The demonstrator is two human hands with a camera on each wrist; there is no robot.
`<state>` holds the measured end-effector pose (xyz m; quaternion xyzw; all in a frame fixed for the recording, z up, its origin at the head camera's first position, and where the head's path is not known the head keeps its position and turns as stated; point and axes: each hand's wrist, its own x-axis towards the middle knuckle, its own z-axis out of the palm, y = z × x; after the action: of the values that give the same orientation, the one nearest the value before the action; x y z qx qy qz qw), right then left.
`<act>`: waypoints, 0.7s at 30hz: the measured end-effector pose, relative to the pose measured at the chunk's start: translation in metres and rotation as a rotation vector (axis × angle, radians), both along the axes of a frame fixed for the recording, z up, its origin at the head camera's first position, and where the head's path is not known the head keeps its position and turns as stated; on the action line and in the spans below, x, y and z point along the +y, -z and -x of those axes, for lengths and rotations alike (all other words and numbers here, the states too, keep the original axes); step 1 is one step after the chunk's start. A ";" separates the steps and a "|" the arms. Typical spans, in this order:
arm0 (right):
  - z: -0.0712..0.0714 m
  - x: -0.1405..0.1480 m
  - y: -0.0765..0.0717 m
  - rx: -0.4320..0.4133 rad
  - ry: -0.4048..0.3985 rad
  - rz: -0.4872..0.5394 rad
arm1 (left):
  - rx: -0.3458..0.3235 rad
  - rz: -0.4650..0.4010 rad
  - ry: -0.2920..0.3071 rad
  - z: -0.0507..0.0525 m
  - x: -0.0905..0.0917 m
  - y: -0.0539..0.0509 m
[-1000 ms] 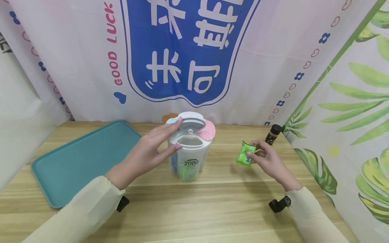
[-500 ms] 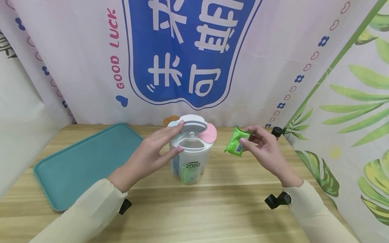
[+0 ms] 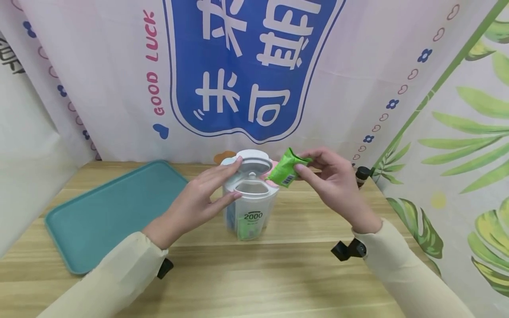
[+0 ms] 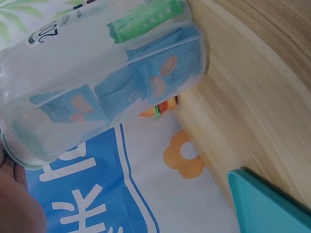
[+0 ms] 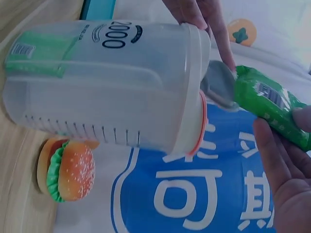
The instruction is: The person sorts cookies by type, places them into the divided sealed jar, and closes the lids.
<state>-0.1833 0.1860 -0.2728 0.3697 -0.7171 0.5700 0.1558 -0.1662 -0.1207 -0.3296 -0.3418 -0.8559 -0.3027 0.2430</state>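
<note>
A clear storage container [image 3: 251, 212] marked 2000 stands upright on the table, its near grey-white lid [image 3: 254, 161] raised over an opening. My left hand [image 3: 195, 203] touches it from the left, fingers stretched to the raised lid and thumb at the rim. Between thumb and fingers my right hand [image 3: 332, 181] pinches a small green packet [image 3: 287, 169], held in the air just right of the opening. Another green packet [image 5: 36, 53] lies at the container's bottom. In the left wrist view, blue packets [image 4: 167, 68] fill a neighbouring compartment.
A teal tray [image 3: 115, 216] lies left of the container. At the back right stands a black-capped bottle [image 3: 362, 174], partly behind the right hand. A toy burger [image 5: 68, 170] sits behind the container. A printed cloth [image 3: 111, 88] hangs behind the table.
My right hand has lifted the green packet and carried it leftward, from near the bottle to beside the container's opening. The left hand has stayed at the lid.
</note>
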 end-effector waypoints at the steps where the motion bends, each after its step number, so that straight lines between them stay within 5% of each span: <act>1: 0.000 -0.004 0.000 0.015 -0.010 0.012 | 0.000 0.001 -0.001 0.000 0.000 0.000; 21: 0.001 -0.039 0.012 0.129 -0.051 -0.113 | -0.031 0.008 -0.013 0.000 0.001 0.001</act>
<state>-0.1845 0.1472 -0.2845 0.4318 -0.7269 0.5075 0.1660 -0.1659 -0.1195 -0.3307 -0.3324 -0.8629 -0.3031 0.2302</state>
